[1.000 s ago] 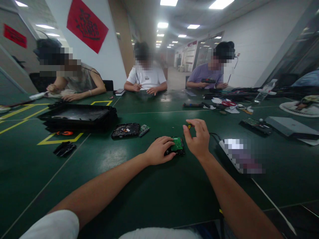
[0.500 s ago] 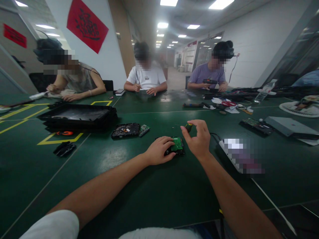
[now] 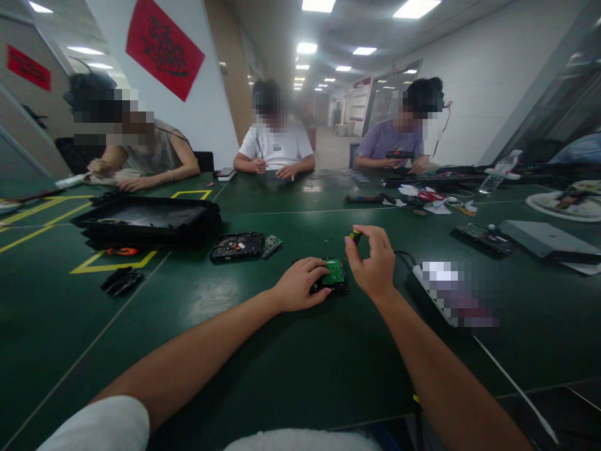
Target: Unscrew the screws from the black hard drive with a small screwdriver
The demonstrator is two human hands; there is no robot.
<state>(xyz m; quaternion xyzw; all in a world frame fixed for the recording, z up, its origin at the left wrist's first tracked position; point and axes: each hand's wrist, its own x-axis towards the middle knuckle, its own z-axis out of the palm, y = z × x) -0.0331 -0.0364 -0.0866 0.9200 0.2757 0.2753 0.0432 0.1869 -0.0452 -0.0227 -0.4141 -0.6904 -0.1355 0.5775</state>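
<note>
Hard drive (image 3: pixel 335 273) partly hidden under the left hand (image 3: pixel 303 283)
Right hand (image 3: pixel 373 260) covers much of the tool (image 3: pixel 355 237) — white sleeve (image 3: pixel 103 423) cropped below.

Entry: electronics workroom in office-type premises. Office character is shown by ceiling light panels (image 3: pixel 416 8), a long corridor (image 3: pixel 335 143) and red paper (image 3: pixel 165 50) with black lettering, mounted on a pale wall (image 3: pixel 213 94). Workroom use is shown by a shared green-topped table (image 3: pixel 263 376), marked with yellow lines (image 3: pixel 113 269), on which a small circuit board (image 3: pixel 272 246), a black drive-like unit (image 3: pixel 237 247) and black trays (image 3: pixel 188 219) are laid out; three people (image 3: pixel 275 149) are seated across it.
</note>
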